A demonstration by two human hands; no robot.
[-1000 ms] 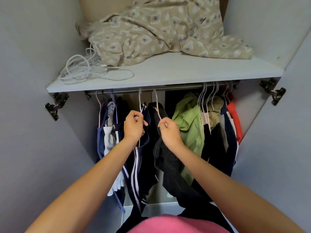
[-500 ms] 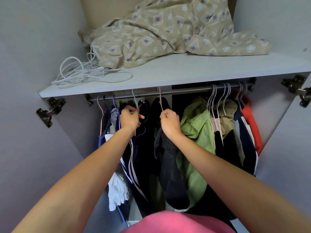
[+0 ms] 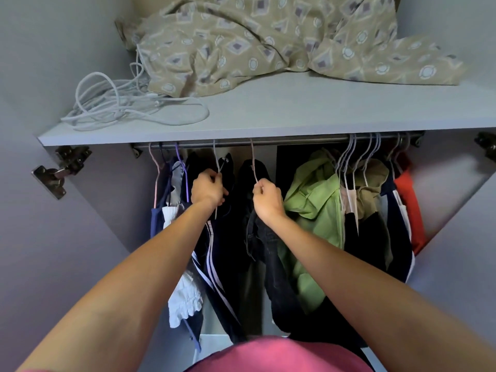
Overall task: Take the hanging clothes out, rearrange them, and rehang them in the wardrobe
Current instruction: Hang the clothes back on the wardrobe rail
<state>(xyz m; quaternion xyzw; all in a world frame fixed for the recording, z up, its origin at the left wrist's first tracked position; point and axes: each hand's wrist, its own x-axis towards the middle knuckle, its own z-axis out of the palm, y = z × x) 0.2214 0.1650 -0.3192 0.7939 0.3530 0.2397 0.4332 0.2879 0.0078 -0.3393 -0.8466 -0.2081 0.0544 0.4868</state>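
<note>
Both my hands reach up under the wardrobe rail (image 3: 295, 142). My left hand (image 3: 208, 189) grips the neck of a wire hanger (image 3: 216, 160) that carries dark trousers with white side stripes (image 3: 214, 267). My right hand (image 3: 267, 200) grips another hanger (image 3: 253, 163) with a black garment (image 3: 271, 253) draped on it. Both hooks reach up to the rail. A light green shirt (image 3: 316, 202) hangs just right of my right hand. Beyond it hang several more garments, with a red one (image 3: 409, 200) at the far right. Blue and white clothes (image 3: 167, 208) hang left of my left hand.
The shelf (image 3: 281, 114) above the rail holds a patterned beige cloth (image 3: 268, 41) and a coil of white cable (image 3: 120, 106). Door hinges (image 3: 57, 173) stick out at both sides. The wardrobe's grey doors stand open left and right.
Both hands have risen toward the rail with their hangers. The hooks now reach the rail, and the view has tilted up closer to the shelf.
</note>
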